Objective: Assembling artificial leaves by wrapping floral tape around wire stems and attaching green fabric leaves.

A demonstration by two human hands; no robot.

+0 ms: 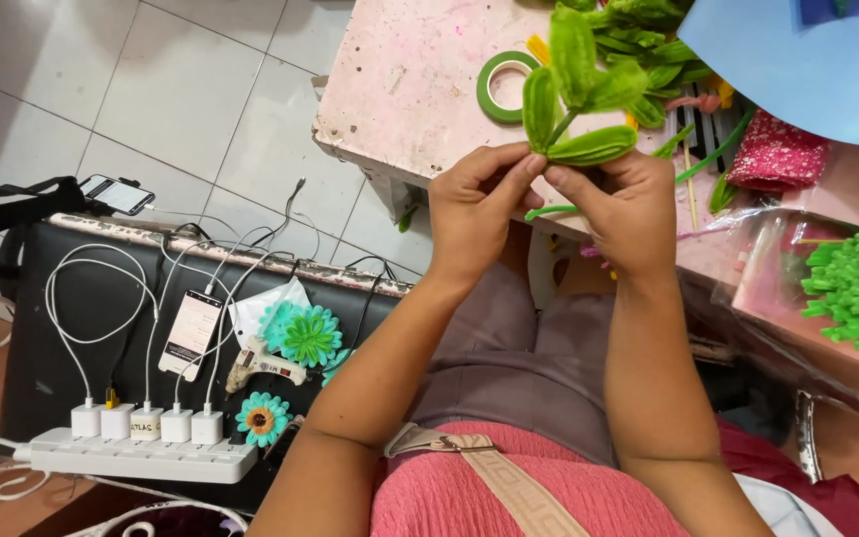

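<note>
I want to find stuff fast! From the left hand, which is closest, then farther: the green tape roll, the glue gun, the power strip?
1. Green tape roll: on the pink table, just above the left hand.
2. Glue gun: on the black bench, lower left.
3. Power strip: bench's near edge, farthest left.

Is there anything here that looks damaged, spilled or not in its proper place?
Yes. The pink table is worn, its paint stained and chipped near the edge. A glue gun lies among tangled charger cables on the black bench. Nothing is spilled.
</note>
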